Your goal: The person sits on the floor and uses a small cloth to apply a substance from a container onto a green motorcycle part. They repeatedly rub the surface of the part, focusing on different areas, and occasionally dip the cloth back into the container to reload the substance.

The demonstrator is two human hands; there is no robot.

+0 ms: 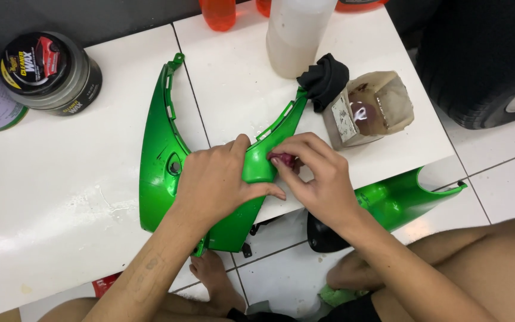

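The small dark-red thing (pixel 282 159) is mostly hidden under the right hand (pixel 317 173). The top edge cuts off the white bottle (pixel 296 33) and orange bottles (pixel 217 13). The left hand (pixel 216 182) covers the green panel's (pixel 156 161) middle.

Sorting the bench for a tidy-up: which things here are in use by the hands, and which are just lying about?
In use: green panel, held by left hand; small reddish pad, pinched by right hand.

Lying about: wax tin, white bottle, black cloth, murky tub, second green panel.
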